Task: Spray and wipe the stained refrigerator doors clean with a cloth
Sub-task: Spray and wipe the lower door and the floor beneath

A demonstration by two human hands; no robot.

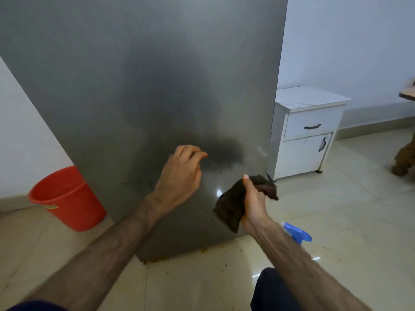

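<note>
Brown cloth (235,203) gripped in right hand (253,205), seemingly touching refrigerator door (134,75).

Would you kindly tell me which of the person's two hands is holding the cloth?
The right hand grips the dark brown cloth; the left hand holds nothing, its fingers loosely curled near the refrigerator door.

The glossy tiled floor (336,221) carries the refrigerator (143,86). Left of the refrigerator stands a red bucket (65,198); right of it, a white cabinet (307,131). A blue spray bottle (298,233) sits near its lower right corner. Brown crumbs (203,250) lie along its base.
</note>
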